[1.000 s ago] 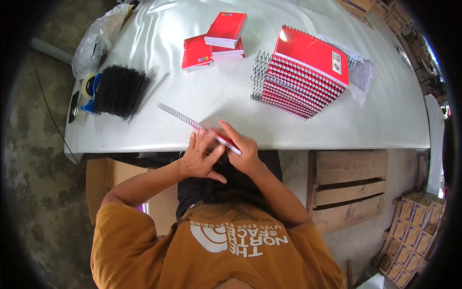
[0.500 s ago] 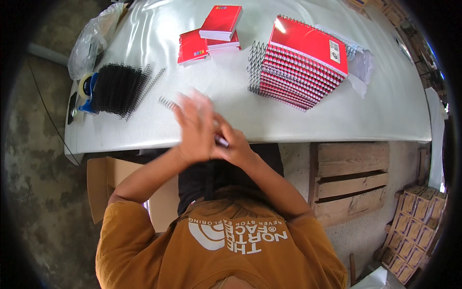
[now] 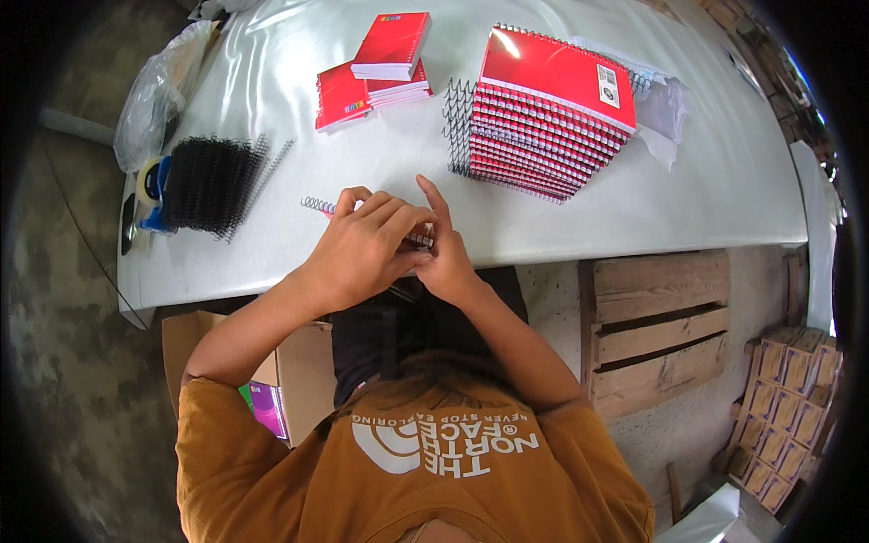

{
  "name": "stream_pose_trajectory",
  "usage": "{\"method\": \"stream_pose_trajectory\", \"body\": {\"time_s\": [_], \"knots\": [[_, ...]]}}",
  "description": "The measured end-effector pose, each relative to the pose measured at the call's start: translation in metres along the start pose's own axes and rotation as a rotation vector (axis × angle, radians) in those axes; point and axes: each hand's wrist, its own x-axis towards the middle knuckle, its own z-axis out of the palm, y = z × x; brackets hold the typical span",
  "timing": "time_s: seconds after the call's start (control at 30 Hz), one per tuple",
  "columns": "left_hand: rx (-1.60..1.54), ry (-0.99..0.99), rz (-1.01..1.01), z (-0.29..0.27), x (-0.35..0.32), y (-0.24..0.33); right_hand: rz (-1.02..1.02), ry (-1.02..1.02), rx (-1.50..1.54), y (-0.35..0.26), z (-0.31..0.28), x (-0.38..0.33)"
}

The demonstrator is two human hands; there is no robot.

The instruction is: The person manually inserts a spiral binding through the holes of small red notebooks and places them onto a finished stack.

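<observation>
My left hand [image 3: 362, 249] and right hand [image 3: 444, 262] pinch 1 spiral-bound notebook [image 3: 418, 238] at the desk [image 3: 272, 109] edge (coil end [image 3: 315, 204] sticking out left); a loose grip might twist the wire.

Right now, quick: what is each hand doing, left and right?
Left hand: fingers curled over the thin metal spiral binding coil on the white table, apparently gripping it.
Right hand: pinching the coil's other end, index finger raised.
</observation>
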Motion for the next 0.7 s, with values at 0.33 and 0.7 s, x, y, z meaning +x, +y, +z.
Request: {"method": "stream_pose_trajectory", "body": {"time_s": [0.33,0.7], "knots": [[0.189,-0.051,0.185,-0.006,0.004,-0.006,0.193,-0.048,-0.116,-0.022,-0.007,0.001],[0.168,0.606,0.334,-0.077,0.083,0.019,-0.933,0.36,-0.479,-0.152,-0.11,0.044]]}}
